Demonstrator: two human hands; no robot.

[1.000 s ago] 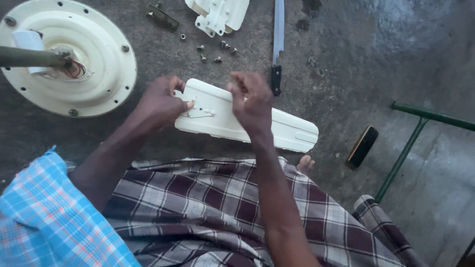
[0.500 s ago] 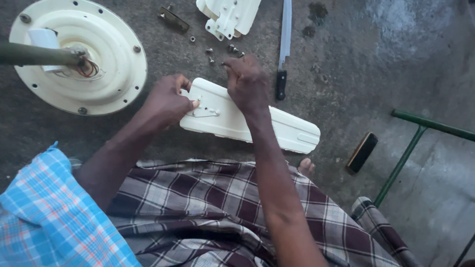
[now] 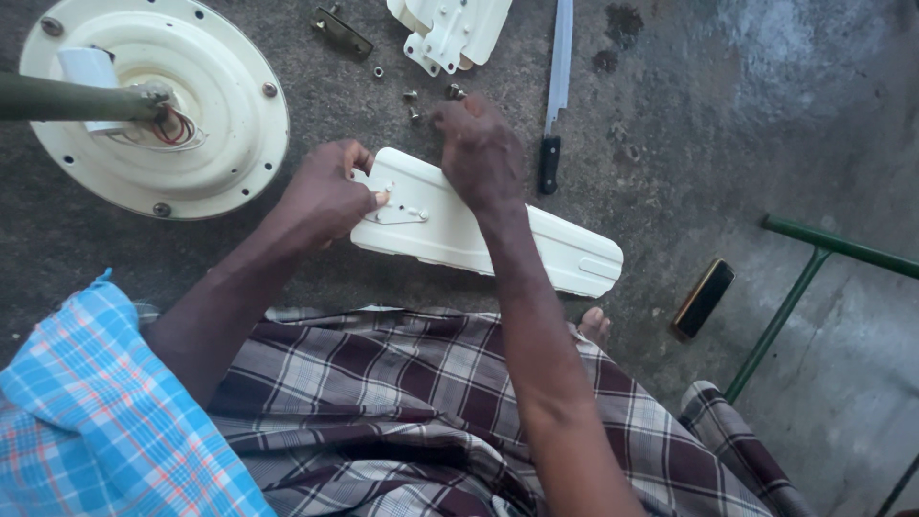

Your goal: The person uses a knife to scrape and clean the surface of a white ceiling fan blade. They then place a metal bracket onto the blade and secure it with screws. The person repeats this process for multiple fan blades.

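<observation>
A cream fan blade [image 3: 565, 254] lies flat on the concrete floor in front of my lap. My left hand [image 3: 325, 196] grips its near-left end, thumb beside a small metal bracket [image 3: 402, 213] on the blade. My right hand [image 3: 479, 153] reaches over the blade's far edge. Its fingertips are bunched together at several loose screws [image 3: 414, 103] on the floor, and whether they pinch one is hidden.
A round cream fan motor [image 3: 220, 144] with red wires and a grey rod [image 3: 57, 99] lies at the left. Beyond the screws are stacked cream blades [image 3: 459, 29], a metal bracket [image 3: 340, 32] and a knife [image 3: 557, 57]. At the right are a flat black object [image 3: 704, 299] and a green metal frame [image 3: 814, 258].
My right hand has slid off the blade's middle and away from me to the loose screws. My left hand keeps its grip on the blade's end.
</observation>
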